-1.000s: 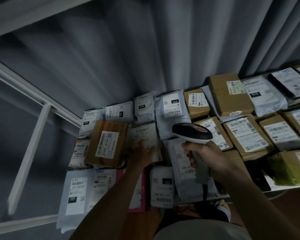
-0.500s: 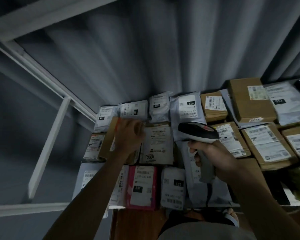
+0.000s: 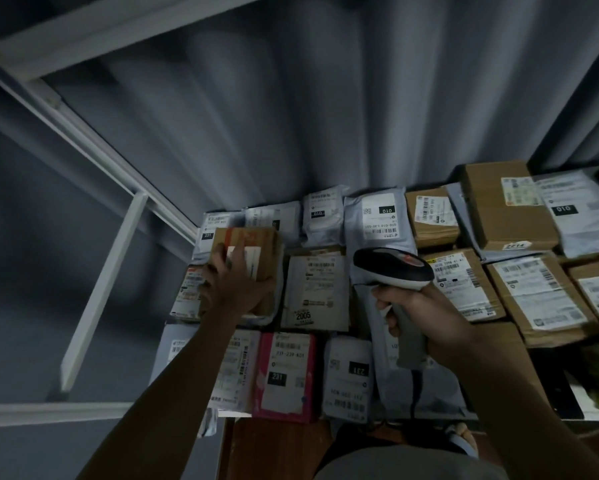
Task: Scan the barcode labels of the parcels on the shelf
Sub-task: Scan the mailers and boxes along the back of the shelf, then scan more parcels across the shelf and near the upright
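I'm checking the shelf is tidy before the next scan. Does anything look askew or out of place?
Yes: the left hand grips a brown cardboard box tipped up above the flat parcels at the shelf's left end, its label turned away from the scanner in the right hand. The other parcels lie flat.

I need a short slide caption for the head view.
Left hand grips a cardboard box; right hand holds a scanner.

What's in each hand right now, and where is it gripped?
The right hand holds the barcode scanner by its handle. The left hand grips the brown cardboard box over its near end, fingers curled round its left edge.
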